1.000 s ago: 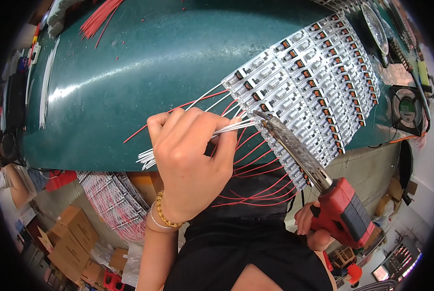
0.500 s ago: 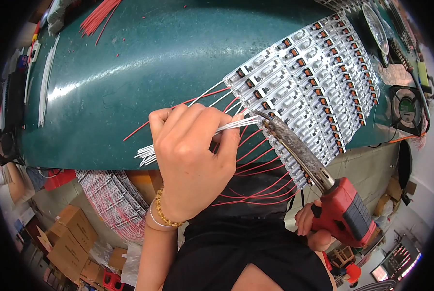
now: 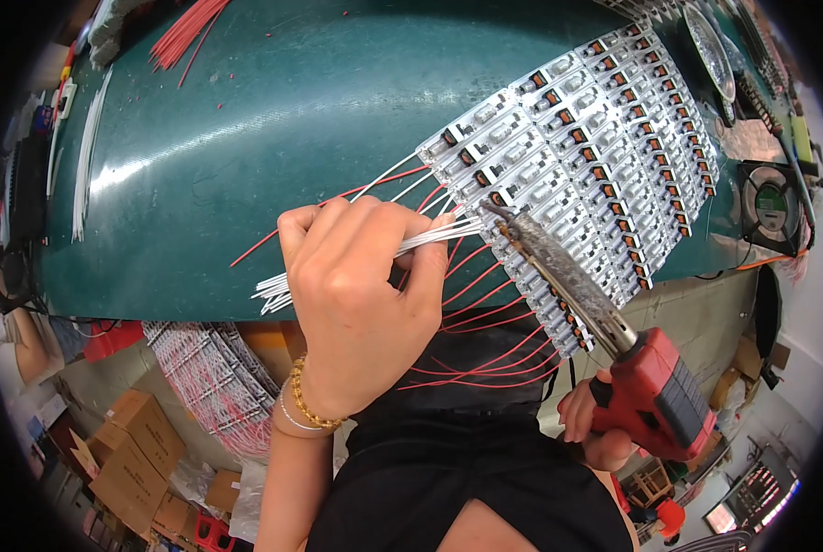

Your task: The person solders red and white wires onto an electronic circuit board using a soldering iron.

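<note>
White wires point(image 3: 430, 241) are pinched in a bundle by the left hand point(image 3: 356, 313), the fingers curled closed over them; their loose ends project from the outer side of the fist, while the leading ends reach forward to the near edge of the panel of small white circuit boards point(image 3: 595, 175). Compared with the views from a second and half a second ago, little is altered: the fist is found in nearly the same place, and the soldering iron point(image 3: 568, 285) is kept at the same slant, its tip point(image 3: 496, 213) resting just ahead of the wire ends, at the lowest row of boards. From this steadiness it is judged that one joint is being made rather than a new wire being fetched. The red handle of the iron point(image 3: 655, 396) is gripped by the right hand point(image 3: 591, 428), of which only some fingers are seen, wrapped closed about the handle's underside.

The panel is seen as rows of narrow white boards, each bearing dark and orange parts, laid flat on the green table point(image 3: 246, 138). Red wires point(image 3: 485, 331) already attached are draped from the board edges below the fist, over the table's near edge. Beyond the grip, spare red wires point(image 3: 186, 32) and white wires lie well apart at the far side of the table.
</note>
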`<action>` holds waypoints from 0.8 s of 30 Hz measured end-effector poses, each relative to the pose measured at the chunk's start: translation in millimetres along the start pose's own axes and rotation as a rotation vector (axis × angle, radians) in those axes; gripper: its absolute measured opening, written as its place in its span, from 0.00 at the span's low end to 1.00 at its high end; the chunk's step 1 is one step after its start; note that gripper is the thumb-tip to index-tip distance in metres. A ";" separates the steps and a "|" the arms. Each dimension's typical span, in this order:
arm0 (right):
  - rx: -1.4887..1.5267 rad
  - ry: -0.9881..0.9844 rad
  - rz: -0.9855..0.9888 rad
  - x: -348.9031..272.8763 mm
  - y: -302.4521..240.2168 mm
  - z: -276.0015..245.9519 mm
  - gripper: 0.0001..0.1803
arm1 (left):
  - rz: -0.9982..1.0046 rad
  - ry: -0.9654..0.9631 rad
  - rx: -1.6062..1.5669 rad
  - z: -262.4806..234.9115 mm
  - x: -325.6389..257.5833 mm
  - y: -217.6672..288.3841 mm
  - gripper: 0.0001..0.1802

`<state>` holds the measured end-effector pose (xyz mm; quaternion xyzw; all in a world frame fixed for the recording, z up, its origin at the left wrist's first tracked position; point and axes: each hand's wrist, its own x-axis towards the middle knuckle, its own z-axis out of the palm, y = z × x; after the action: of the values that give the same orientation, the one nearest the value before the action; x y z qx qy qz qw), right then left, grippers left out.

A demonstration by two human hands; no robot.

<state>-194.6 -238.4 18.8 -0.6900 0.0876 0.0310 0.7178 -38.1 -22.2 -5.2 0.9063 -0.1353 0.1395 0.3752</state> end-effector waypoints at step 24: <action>0.012 -0.125 -0.129 -6.4 15.4 -8.0 0.50 | 0.025 0.029 0.021 4.2 -4.6 -1.8 0.09</action>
<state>-204.1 -245.1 4.4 -0.6865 -0.0016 0.0272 0.7266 -41.1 -23.3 -10.8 0.9064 -0.1397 0.1588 0.3657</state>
